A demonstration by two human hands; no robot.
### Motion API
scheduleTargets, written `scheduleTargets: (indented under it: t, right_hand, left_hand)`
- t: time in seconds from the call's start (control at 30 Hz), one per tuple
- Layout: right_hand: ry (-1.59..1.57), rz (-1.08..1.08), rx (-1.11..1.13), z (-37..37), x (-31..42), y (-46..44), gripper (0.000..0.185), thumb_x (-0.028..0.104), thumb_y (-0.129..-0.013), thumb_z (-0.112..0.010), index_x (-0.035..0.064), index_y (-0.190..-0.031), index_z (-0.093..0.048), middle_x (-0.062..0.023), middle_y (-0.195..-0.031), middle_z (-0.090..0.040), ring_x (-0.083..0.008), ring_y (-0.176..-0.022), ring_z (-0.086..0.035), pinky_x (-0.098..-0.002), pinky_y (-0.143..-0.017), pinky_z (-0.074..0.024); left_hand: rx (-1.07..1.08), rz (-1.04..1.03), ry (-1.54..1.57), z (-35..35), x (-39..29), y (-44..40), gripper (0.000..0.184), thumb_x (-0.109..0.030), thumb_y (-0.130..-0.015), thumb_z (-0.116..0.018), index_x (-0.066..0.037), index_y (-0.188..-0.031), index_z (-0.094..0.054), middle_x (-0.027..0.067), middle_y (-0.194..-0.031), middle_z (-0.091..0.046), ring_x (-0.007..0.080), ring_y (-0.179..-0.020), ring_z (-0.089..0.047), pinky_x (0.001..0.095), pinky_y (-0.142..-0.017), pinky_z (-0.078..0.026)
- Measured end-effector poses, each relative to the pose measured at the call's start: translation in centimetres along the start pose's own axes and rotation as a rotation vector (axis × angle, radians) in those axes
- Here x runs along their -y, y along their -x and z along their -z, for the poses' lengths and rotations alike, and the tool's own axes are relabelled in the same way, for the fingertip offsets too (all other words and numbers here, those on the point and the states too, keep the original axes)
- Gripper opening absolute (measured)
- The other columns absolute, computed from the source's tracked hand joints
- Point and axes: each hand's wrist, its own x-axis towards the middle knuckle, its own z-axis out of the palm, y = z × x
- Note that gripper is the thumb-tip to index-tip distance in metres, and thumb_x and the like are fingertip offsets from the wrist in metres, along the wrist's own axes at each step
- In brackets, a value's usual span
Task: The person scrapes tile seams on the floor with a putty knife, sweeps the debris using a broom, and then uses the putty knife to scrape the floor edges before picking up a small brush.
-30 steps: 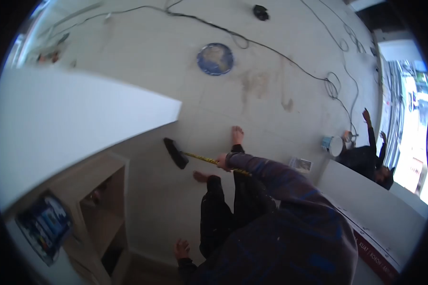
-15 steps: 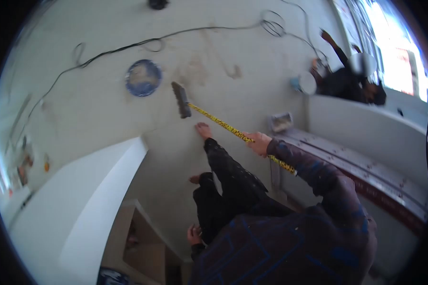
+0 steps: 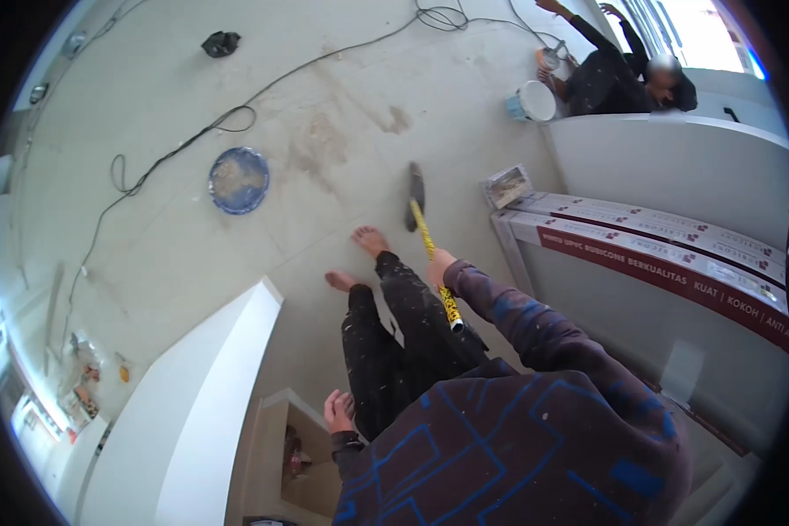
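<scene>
My right hand [image 3: 442, 267] is wrapped round the yellow and black patterned handle of a broom [image 3: 424, 230], near its upper end. The dark broom head [image 3: 416, 195] rests on the pale floor, just beyond my bare feet. Down by my left thigh, my left hand [image 3: 338, 410] hangs with its fingers loosely bent and apart, holding nothing. A blue round lid or tray [image 3: 238, 181] with dried residue lies on the floor ahead to the left.
A black cable [image 3: 307, 65] crosses the floor past a dark crumpled thing [image 3: 221, 44]. Long boxes [image 3: 640, 254] lie along the right, behind a small box [image 3: 507, 186]. A person [image 3: 618, 81] sits beside a bucket [image 3: 532, 102]. White panel [image 3: 210, 386] and wooden cabinet [image 3: 267, 447] stand left.
The broom head swept from near the white panel out over the floor, then to the right. The view turned, bringing the long boxes further into sight. My left hand stayed low.
</scene>
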Motion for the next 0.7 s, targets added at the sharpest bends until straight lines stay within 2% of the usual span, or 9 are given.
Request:
scheduleTargets:
  t: [0.07,0.17,0.3,0.43,0.53,0.57,0.63,0.7]
  right_hand:
    - [-0.191,0.146,0.033,-2.4,4.6,-1.1,0.029,0.013,-0.080,-0.059,-0.0050,-0.102,-0.059,-0.0166,-0.065,-0.064,-0.0319,-0.062,-0.067,-0.0402,-0.054,-0.0531]
    - [-0.341,0.329,0.141,-5.8,10.6,-2.3,0.031,0.017,-0.082,-0.058,-0.0033,-0.105,-0.058,-0.0173,-0.067,-0.064,-0.0330,-0.064,-0.067,-0.0417,-0.055,-0.0521]
    - [-0.354,0.505,0.122,-7.9,13.5,-1.4,0.033,0.021,-0.085,-0.057,-0.0010,-0.109,-0.056,-0.0182,-0.069,-0.064,-0.0343,-0.066,-0.066,-0.0436,-0.057,-0.0508]
    - [-0.185,0.630,-0.083,-7.6,6.4,2.7,0.035,0.026,-0.088,-0.056,0.0013,-0.113,-0.054,-0.0191,-0.072,-0.064,-0.0357,-0.069,-0.065,-0.0456,-0.058,-0.0496]
    - [-0.091,0.667,-0.243,-8.0,-0.9,6.7,0.037,0.029,-0.091,-0.056,0.0031,-0.116,-0.053,-0.0197,-0.074,-0.063,-0.0368,-0.070,-0.064,-0.0471,-0.059,-0.0486]
    - [-0.056,0.660,-0.311,-8.0,-3.4,7.6,0.037,0.031,-0.091,-0.055,0.0037,-0.117,-0.053,-0.0200,-0.074,-0.063,-0.0371,-0.071,-0.064,-0.0475,-0.059,-0.0483]
    - [0.041,0.565,-0.408,-7.4,-7.9,9.3,0.039,0.033,-0.093,-0.055,0.0048,-0.119,-0.052,-0.0204,-0.076,-0.063,-0.0378,-0.072,-0.064,-0.0485,-0.060,-0.0477]
    - [0.183,0.417,-0.459,-5.6,-11.9,10.2,0.048,0.032,-0.093,-0.053,0.0055,-0.132,-0.042,-0.0229,-0.082,-0.064,-0.0412,-0.076,-0.064,-0.0497,-0.065,-0.0496]
  left_hand:
    - [-0.019,0.002,-0.008,0.7,0.1,-1.0,0.039,-0.025,-0.095,-0.049,-0.007,-0.129,-0.047,0.0139,-0.114,-0.063,0.0239,-0.102,-0.062,0.0332,-0.080,-0.051]
    - [0.092,-0.066,-0.072,4.2,3.6,-4.6,0.036,-0.023,-0.095,-0.048,-0.007,-0.127,-0.050,0.0139,-0.112,-0.064,0.0224,-0.098,-0.063,0.0333,-0.076,-0.051]
    - [0.012,0.017,-0.076,8.3,2.8,-6.2,0.039,-0.025,-0.091,-0.052,-0.010,-0.127,-0.050,0.0141,-0.113,-0.063,0.0247,-0.097,-0.064,0.0364,-0.074,-0.051]
    - [0.062,0.046,-0.164,10.2,2.5,-7.9,0.044,-0.026,-0.089,-0.053,-0.012,-0.130,-0.048,0.0143,-0.112,-0.063,0.0270,-0.096,-0.064,0.0381,-0.072,-0.051]
    - [0.082,0.022,-0.138,11.9,3.7,-10.3,0.042,-0.023,-0.089,-0.050,-0.009,-0.128,-0.047,0.0170,-0.110,-0.064,0.0262,-0.094,-0.064,0.0334,-0.062,-0.051]
    - [0.086,0.011,-0.141,11.5,3.0,-10.7,0.042,-0.023,-0.089,-0.050,-0.009,-0.128,-0.047,0.0170,-0.110,-0.064,0.0262,-0.094,-0.064,0.0334,-0.062,-0.051]
    - [0.014,0.013,-0.169,11.2,2.4,-9.8,0.040,-0.021,-0.090,-0.049,-0.007,-0.128,-0.047,0.0180,-0.108,-0.064,0.0253,-0.090,-0.064,0.0305,-0.056,-0.050]
    - [0.030,0.039,-0.194,10.2,2.6,-10.0,0.040,-0.021,-0.091,-0.048,-0.007,-0.128,-0.047,0.0180,-0.109,-0.063,0.0256,-0.090,-0.064,0.0316,-0.058,-0.050]
